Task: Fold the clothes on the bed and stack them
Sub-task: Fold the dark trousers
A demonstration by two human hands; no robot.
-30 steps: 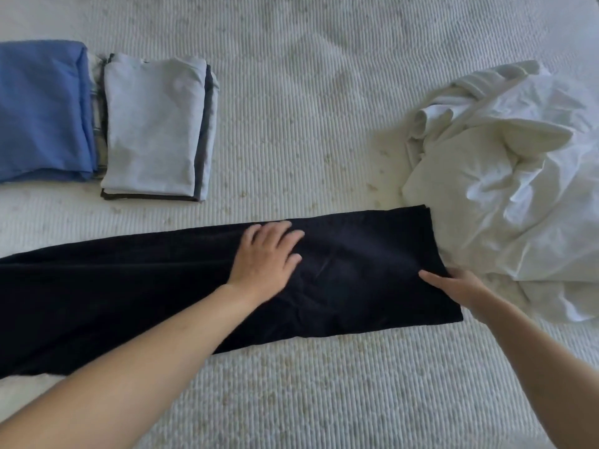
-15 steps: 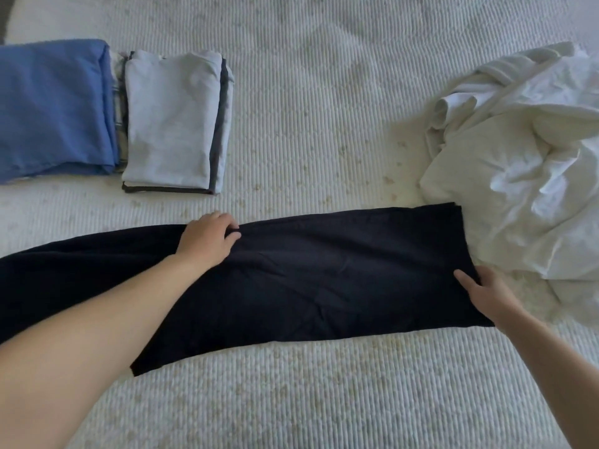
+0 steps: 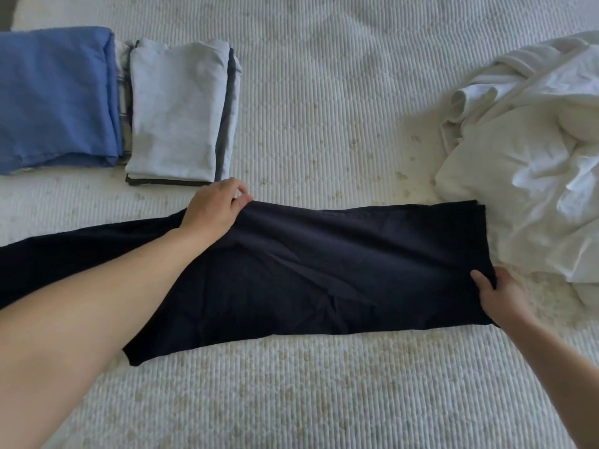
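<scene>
Both hands grip dark garment point(image 3: 324, 270) on the bed point(image 3: 324, 400)
Left hand point(image 3: 214, 210) pinches its far edge; right hand point(image 3: 499, 296) clutches its right end, just below rumpled white cloth point(image 3: 525, 176).

Soft, even daylight, fairly bright, no glare. Faint shadow left of white crumpled heap point(image 3: 531, 157) suggests light from right. Dark garment point(image 3: 324, 270) underexposed, folds barely readable. Bedspread point(image 3: 324, 76) ribs bend toward frame edges: wide-angle distortion. Slight softness overall; near forearms at bottom corners blurred.
</scene>
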